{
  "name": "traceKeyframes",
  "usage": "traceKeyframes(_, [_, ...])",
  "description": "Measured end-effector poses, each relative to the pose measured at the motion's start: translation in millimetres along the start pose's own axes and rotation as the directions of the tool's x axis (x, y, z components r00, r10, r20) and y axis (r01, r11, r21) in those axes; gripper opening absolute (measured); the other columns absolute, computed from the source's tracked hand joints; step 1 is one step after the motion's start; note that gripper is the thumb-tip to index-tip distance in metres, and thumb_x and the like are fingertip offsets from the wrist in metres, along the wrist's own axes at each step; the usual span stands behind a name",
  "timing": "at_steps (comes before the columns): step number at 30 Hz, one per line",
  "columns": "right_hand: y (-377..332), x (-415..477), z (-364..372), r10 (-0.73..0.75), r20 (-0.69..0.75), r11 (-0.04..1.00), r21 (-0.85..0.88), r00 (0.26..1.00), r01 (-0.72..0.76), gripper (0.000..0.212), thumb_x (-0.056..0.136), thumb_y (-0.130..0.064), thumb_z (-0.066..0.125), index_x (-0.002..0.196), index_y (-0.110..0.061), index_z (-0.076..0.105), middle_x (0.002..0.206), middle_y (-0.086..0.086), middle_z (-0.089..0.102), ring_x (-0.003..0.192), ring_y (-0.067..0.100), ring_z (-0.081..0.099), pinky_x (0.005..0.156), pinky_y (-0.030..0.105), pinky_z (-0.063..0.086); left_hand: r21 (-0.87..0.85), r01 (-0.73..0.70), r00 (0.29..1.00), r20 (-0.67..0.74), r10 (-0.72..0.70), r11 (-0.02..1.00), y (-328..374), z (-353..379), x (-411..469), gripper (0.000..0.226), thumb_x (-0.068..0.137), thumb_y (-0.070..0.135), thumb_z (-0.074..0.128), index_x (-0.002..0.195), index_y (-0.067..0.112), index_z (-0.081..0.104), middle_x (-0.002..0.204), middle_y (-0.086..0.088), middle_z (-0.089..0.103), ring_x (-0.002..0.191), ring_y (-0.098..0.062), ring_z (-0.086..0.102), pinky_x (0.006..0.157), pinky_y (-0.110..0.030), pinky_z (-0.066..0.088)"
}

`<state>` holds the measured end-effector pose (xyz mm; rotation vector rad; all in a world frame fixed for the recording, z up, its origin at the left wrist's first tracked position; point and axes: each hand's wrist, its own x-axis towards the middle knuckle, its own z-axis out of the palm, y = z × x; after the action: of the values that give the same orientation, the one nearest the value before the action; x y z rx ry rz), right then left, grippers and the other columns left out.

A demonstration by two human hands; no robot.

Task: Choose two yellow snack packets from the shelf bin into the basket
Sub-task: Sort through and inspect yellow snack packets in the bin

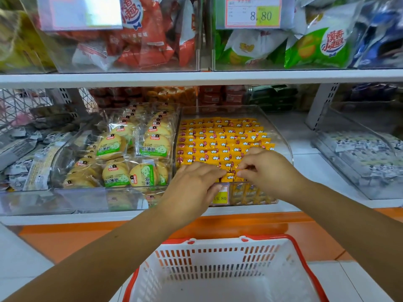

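A clear shelf bin (281, 136) holds several rows of small yellow snack packets (220, 140) with red marks. Both my hands reach into its front edge. My left hand (192, 186) lies palm down over the front packets, fingertips touching one near the bin's front wall. My right hand (266, 168) pinches a yellow packet (231, 176) between thumb and fingers. A white basket (218, 258) with a red rim sits below the shelf, with nothing visible inside.
To the left, another clear bin (91, 192) holds round cracker packs (150, 144). A bin of grey-white packets (359, 158) stands to the right. A price tag (220, 197) reads 15.80. The upper shelf (196, 78) carries red and green bags.
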<state>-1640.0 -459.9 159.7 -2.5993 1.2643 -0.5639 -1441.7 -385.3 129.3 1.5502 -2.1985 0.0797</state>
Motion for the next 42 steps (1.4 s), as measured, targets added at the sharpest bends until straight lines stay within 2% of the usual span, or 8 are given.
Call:
traceKeyframes(6, [-8.2,-12.0,-14.7,0.045,-0.356,0.951,0.3,0.933,0.069,0.012,0.098,-0.02,0.06,0.087,-0.022,0.064,0.079,-0.018,0.06,0.076,0.004,0.057,0.066,0.019,0.043,0.002,0.019,0.999,0.037,-0.019,1.0,0.8,1.8,-1.5,0.043,0.102,0.041,0.048,0.143,0.03,0.05,0.143,0.013,0.053,0.131,-0.011,0.04,0.103,-0.029,0.027])
traceKeyframes(10, [-19.6,-27.7,-29.0,0.024,-0.545,0.895,0.386,0.838,0.225,0.02,0.097,-0.023,0.059,0.092,-0.041,0.065,0.092,-0.016,0.067,0.087,0.004,0.065,0.073,0.015,0.05,-0.309,0.177,0.979,-0.047,-0.201,0.934,5.5,-4.1,-1.8,0.053,0.099,0.046,0.052,0.149,0.033,0.041,0.14,0.02,0.047,0.132,-0.002,0.034,0.105,-0.02,0.024])
traceKeyframes(13, [-26.4,-33.0,-32.8,0.132,-0.444,0.717,0.661,0.886,0.224,0.038,0.1,-0.015,0.058,0.083,-0.049,0.064,0.091,-0.016,0.072,0.084,0.008,0.071,0.075,0.021,0.057,-0.522,0.204,0.96,-0.06,-0.274,0.828,8.3,-11.8,-4.5,0.047,0.098,0.048,0.054,0.143,0.045,0.044,0.125,0.037,0.049,0.12,-0.001,0.048,0.099,-0.022,0.041])
traceKeyframes(15, [-28.5,-34.8,-30.8,0.2,-0.329,0.637,0.759,0.923,0.133,0.045,0.099,-0.01,0.056,0.074,-0.046,0.064,0.087,-0.014,0.073,0.083,0.01,0.072,0.075,0.023,0.059,-0.684,0.25,0.945,0.017,-0.327,0.685,9.2,-17.4,-6.9,0.038,0.097,0.044,0.056,0.134,0.051,0.05,0.112,0.025,0.065,0.106,-0.006,0.063,0.088,-0.03,0.054])
traceKeyframes(20, [-25.4,-33.6,-28.2,0.235,-0.048,0.414,0.909,0.971,-0.055,0.017,0.1,-0.007,0.054,0.092,-0.02,0.062,0.09,0.004,0.072,0.081,0.032,0.075,0.063,0.029,0.06,-0.929,0.3,0.89,0.191,-0.414,0.217,9.7,-27.8,-16.6,0.035,0.093,0.015,0.066,0.126,0.029,0.062,0.113,0.0,0.071,0.092,-0.023,0.074,0.064,-0.026,0.057])
traceKeyframes(22, [-26.4,-31.7,-25.8,0.238,0.07,0.29,0.947,0.969,-0.139,0.009,0.097,-0.005,0.056,0.101,-0.012,0.06,0.088,0.008,0.076,0.081,0.037,0.075,0.06,0.03,0.059,-0.95,0.289,0.878,0.213,-0.43,0.12,8.4,-30.8,-19.1,0.037,0.088,0.006,0.07,0.119,0.025,0.066,0.115,0.0,0.07,0.091,-0.027,0.075,0.062,-0.026,0.057])
traceKeyframes(27, [-28.0,-32.6,-17.9,0.223,0.112,0.247,0.954,0.968,-0.168,0.04,0.072,-0.018,0.073,0.105,-0.005,0.054,0.101,0.017,0.074,0.086,0.036,0.075,0.065,0.026,0.059,-0.967,0.251,0.872,0.204,-0.445,0.047,4.5,-37.7,-19.0,0.042,0.074,0.006,0.076,0.112,0.011,0.059,0.108,-0.007,0.073,0.09,-0.032,0.075,0.064,-0.026,0.058])
traceKeyframes(42, [-11.7,-31.7,-15.7,0.156,0.22,0.18,0.952,0.963,-0.247,0.019,0.095,-0.005,0.055,0.114,0.0,0.058,0.11,0.016,0.074,0.099,0.033,0.073,0.073,0.025,0.06,-0.968,0.25,0.927,0.239,-0.289,0.002,-19.3,-43.3,-21.4,0.039,0.085,0.009,0.062,0.123,0.016,0.067,0.119,-0.012,0.072,0.106,-0.031,0.071,0.078,-0.024,0.059])
